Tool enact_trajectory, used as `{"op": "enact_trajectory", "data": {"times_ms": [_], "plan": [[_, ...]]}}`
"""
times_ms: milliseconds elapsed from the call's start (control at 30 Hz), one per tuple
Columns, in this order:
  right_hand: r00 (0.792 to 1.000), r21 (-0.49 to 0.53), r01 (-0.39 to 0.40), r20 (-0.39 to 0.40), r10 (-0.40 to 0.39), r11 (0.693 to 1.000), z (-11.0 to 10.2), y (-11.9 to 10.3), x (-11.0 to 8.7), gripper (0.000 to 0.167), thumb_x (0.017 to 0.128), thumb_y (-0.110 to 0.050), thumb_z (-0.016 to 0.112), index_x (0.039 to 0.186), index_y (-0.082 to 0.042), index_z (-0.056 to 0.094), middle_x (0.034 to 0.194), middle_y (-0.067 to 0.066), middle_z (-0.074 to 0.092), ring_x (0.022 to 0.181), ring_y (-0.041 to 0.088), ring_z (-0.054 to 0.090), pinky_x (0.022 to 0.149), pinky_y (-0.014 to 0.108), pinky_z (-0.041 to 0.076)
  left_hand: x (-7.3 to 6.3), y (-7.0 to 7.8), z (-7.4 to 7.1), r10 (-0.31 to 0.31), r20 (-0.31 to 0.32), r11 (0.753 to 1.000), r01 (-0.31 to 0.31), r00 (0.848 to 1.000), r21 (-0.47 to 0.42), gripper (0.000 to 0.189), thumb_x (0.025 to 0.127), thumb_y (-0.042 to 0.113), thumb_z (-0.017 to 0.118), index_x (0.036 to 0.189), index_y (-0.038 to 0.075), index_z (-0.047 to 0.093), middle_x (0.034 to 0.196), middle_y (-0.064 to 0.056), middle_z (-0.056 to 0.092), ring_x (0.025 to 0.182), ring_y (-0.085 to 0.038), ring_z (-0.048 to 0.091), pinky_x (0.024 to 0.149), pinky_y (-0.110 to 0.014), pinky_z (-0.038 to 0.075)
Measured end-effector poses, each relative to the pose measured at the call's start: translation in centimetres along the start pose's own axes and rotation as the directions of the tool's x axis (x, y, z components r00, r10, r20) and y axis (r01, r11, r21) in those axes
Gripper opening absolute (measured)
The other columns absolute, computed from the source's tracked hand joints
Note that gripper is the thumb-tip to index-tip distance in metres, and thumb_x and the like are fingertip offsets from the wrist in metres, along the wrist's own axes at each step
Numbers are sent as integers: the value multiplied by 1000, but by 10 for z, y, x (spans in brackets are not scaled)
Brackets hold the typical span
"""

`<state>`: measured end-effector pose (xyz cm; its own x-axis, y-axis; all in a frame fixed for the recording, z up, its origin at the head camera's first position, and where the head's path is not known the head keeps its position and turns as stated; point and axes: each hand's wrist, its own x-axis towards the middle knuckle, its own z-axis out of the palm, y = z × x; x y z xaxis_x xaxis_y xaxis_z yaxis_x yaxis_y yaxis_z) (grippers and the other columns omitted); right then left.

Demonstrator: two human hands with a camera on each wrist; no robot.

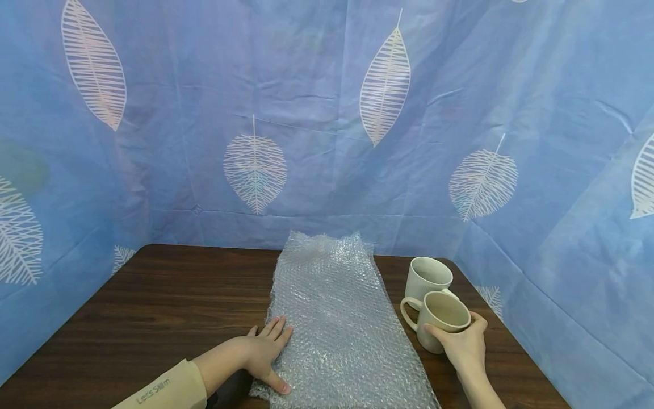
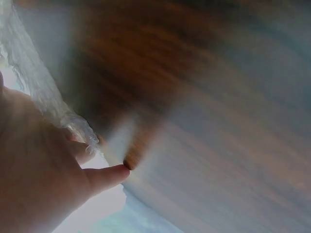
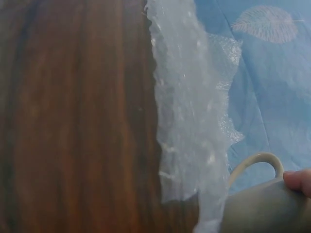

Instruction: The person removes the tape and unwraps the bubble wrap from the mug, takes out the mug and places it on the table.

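A long sheet of bubble wrap lies down the middle of the dark wooden table. My left hand rests on its left edge with the fingers spread; the left wrist view shows this hand beside the sheet's edge. At the right, my right hand grips a beige mug by its rim and side, thumb at the front. That mug's handle points left, and in the right wrist view the mug shows at the lower right. Right behind it stands a paler, ribbed mug, partly hidden by the beige one.
The wooden table reaches back to a blue cloth with white leaf prints, which hangs behind and on both sides. The far end of the bubble wrap reaches the table's back edge. A dark object shows under my left wrist.
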<state>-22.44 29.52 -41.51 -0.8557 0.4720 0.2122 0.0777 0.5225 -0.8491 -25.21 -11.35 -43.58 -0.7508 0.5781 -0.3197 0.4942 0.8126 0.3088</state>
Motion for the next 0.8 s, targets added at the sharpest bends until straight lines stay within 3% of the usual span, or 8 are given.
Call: {"op": "enact_trajectory", "data": {"times_ms": [167,567,800], "plan": [[1000,-23,4,4,-3,1000,0,0,2,109,73,-28,85,141,11,9,129,41,31,111,54,41,87,62,38,-12,17,-14,-50,20,999,49,999,19,113,72,63,72,154,7,17,159,-16,4,144,-31,2,107,-63,13],[1000,-20,20,22,-20,1000,-1,-1,0,109,75,-26,83,142,13,6,130,42,29,112,56,39,88,63,37,-14,15,-13,18,-75,1000,-19,997,-16,115,67,62,77,149,-1,26,156,-23,12,142,-39,10,105,-65,19],[999,-45,14,48,-12,999,-3,-3,0,114,78,-35,81,144,12,2,131,43,30,113,56,39,88,62,38,-14,12,-14,47,-125,997,-54,991,-50,114,63,61,80,147,-1,32,154,-26,17,141,-43,13,101,-70,19]]}}
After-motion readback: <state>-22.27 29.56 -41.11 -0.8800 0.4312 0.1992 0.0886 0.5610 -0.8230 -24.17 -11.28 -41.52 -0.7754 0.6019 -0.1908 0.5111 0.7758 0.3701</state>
